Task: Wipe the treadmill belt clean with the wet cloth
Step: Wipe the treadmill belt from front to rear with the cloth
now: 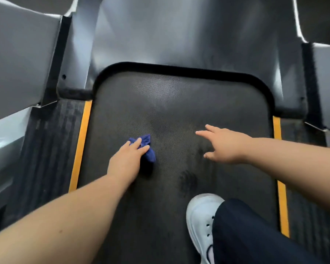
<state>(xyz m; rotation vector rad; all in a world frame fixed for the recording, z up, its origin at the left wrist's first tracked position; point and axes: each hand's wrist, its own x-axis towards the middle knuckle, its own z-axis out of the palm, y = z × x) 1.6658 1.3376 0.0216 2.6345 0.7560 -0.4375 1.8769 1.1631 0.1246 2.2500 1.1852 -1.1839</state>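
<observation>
The left foot rail (46,149) and the left yellow stripe (80,149) border the treadmill belt (160,103) on its left edge. The left hand (126,159) lies on the belt just inside that edge, about midway along the visible length. Its grip is apart: the fingers (139,141) extend nearly straight over the blue cloth (151,156) and press it onto the belt; the thumb is hidden. The cloth is bunched into a small wad, so only a narrow strip of belt is likely to be wiped per pass. Risk: a wad pressed under flat fingers can slip out sideways or roll, leaving streaks. Darker, apparently damp patches lie at the belt centre, and a smudged print (187,181) lies nearer the person. Risk: this print can be missed if strokes stay at the left edge. The right hand (225,147) is right of centre, its grip apart, fingers spread and holding nothing; whether it touches the belt cannot be told. Risk: if the belt rolls freely, weight placed on either hand can shift it and unbalance the person. A white shoe (200,221) stands on the belt toward the near edge. Risk: the sole can re-soil wiped areas, and the area under it goes uncleaned. The right yellow stripe (282,206) marks the right edge.
</observation>
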